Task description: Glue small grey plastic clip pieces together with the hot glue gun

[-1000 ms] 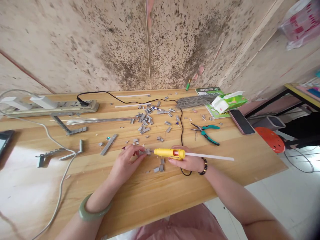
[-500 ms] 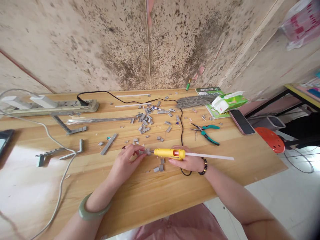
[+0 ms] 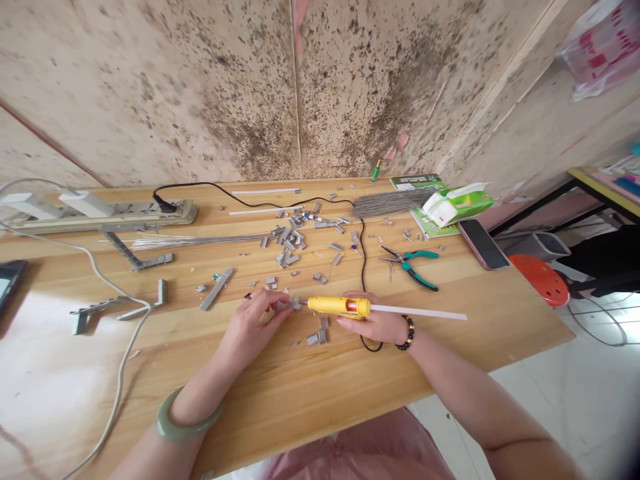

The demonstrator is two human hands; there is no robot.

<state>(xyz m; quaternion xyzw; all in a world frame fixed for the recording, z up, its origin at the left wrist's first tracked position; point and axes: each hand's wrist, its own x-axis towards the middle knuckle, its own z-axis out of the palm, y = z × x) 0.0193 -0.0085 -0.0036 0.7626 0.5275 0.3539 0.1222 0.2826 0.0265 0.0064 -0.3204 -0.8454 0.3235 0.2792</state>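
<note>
Yellow glue gun (image 3: pixel 326 305), gripped by right hand (image 3: pixel 379 325), faces grey piece (image 3: pixel 295 304) left hand (image 3: pixel 254 325) pinches

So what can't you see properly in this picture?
All in the head view:
Small gray piece: partly hidden by the left hand.
Yellow glue gun: handle mostly hidden by the right hand.
Dark device: cut off by the picture's left edge.
Dark green cover: lettering too small to read.
</note>
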